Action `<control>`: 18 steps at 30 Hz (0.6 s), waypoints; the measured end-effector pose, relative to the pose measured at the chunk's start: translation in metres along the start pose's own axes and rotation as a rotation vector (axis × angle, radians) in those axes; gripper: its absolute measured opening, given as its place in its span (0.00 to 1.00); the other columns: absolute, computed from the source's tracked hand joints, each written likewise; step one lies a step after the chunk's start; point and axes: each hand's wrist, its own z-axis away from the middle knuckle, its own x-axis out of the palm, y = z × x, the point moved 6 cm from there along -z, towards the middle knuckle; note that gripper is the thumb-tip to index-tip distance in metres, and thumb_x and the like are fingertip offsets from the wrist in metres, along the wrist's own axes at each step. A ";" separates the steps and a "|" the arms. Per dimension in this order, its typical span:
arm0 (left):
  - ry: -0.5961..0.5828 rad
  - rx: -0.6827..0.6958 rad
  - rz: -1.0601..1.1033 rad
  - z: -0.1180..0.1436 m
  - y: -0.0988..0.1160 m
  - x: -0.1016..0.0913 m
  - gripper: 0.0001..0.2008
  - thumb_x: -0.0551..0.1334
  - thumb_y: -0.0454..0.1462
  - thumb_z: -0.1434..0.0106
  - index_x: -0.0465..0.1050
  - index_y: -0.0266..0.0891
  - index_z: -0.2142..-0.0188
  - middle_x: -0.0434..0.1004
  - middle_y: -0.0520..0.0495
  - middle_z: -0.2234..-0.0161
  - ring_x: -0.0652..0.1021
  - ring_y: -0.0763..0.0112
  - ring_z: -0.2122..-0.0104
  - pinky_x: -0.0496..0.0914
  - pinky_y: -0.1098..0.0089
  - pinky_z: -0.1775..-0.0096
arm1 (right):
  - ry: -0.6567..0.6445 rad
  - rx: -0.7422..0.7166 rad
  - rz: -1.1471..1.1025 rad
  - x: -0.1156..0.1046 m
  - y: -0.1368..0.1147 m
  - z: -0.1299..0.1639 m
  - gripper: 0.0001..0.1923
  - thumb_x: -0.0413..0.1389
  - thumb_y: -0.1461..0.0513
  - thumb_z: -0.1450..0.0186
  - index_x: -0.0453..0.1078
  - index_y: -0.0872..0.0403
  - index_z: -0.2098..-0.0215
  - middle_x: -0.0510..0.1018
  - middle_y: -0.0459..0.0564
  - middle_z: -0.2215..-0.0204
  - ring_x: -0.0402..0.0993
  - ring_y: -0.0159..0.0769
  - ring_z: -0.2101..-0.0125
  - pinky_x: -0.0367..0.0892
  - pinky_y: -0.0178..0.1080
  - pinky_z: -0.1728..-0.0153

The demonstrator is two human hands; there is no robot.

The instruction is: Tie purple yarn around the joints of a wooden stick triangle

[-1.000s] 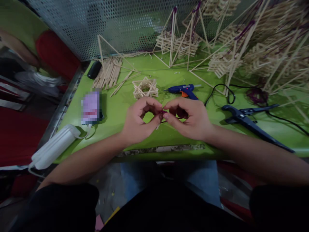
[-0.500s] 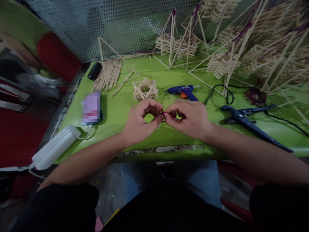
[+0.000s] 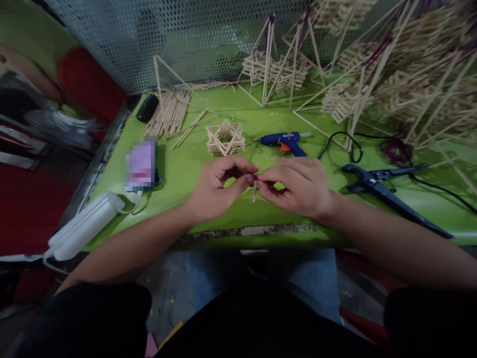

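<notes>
Over the green table (image 3: 179, 174), my left hand (image 3: 214, 191) and right hand (image 3: 298, 186) now pinch a small stick (image 3: 255, 191) with purple thread, newly visible hanging between fingertips, suggesting the tying has progressed.

Pixelated phone (image 3: 140, 165) (screen unreadable), stick structures (image 3: 421, 74) cut off right.

A purple-red thread (image 3: 256, 177) is pinched at the grip, against a pale wooden stick (image 3: 254, 191). Beneath the grip a bright green table (image 3: 179, 171) is seen. Just beyond it a blue glue gun (image 3: 283, 140) with an orange trigger is laid, and beside that a pale tan stick star (image 3: 225, 137). A dark blue cutter (image 3: 387, 191) is seen to its right.
</notes>
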 end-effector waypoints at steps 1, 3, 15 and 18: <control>-0.007 0.003 0.000 0.000 0.001 0.000 0.10 0.76 0.43 0.29 0.86 0.39 0.54 0.89 0.44 0.59 0.87 0.69 0.62 0.84 0.69 0.56 | 0.002 0.005 -0.002 -0.001 0.000 0.000 0.06 0.64 0.65 0.29 0.75 0.47 0.59 0.86 0.43 0.69 0.78 0.34 0.73 0.69 0.41 0.71; -0.023 0.016 -0.010 0.000 0.002 0.000 0.10 0.76 0.43 0.28 0.86 0.39 0.54 0.90 0.43 0.59 0.87 0.69 0.62 0.84 0.69 0.57 | 0.007 0.011 -0.004 -0.002 0.000 0.000 0.06 0.64 0.65 0.30 0.76 0.46 0.59 0.86 0.43 0.69 0.78 0.35 0.73 0.70 0.41 0.71; -0.001 0.276 -0.461 0.003 0.030 0.003 0.01 0.72 0.35 0.29 0.84 0.41 0.60 0.89 0.49 0.67 0.84 0.71 0.69 0.78 0.70 0.65 | -0.017 0.041 -0.062 0.000 0.003 0.002 0.07 0.64 0.66 0.30 0.78 0.46 0.57 0.86 0.44 0.67 0.80 0.36 0.71 0.70 0.41 0.69; 0.027 0.334 -0.521 0.006 0.038 0.004 0.02 0.71 0.33 0.30 0.82 0.41 0.60 0.88 0.50 0.67 0.84 0.72 0.69 0.77 0.71 0.65 | -0.018 0.068 -0.095 -0.002 0.002 -0.003 0.07 0.64 0.67 0.30 0.77 0.48 0.57 0.84 0.44 0.70 0.77 0.35 0.74 0.66 0.41 0.71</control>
